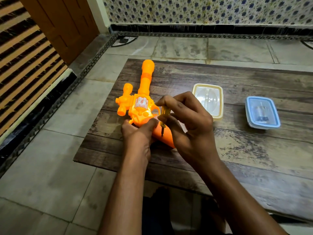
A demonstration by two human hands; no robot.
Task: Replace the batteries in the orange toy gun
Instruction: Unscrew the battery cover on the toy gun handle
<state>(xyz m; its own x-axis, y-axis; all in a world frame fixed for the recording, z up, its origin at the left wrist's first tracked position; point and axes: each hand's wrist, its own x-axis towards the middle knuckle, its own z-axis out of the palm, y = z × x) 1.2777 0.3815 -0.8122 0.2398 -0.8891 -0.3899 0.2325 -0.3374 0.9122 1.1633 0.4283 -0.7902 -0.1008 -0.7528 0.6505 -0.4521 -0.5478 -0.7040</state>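
The orange toy gun (140, 99) lies on the wooden board (237, 146), barrel pointing away from me, handle toward me. My left hand (137, 133) grips the handle from the left and holds it down. My right hand (188, 119) pinches a small yellow-handled screwdriver (164, 114), held upright with its tip set on the side of the handle. Part of the handle is hidden under both hands.
A clear container with a yellow rim (209, 100) sits right of the gun. A blue-rimmed lidded container (262, 112) with small dark items inside stands further right. Tiled floor (50, 167) surrounds the board; a wooden door (59, 22) is at the far left.
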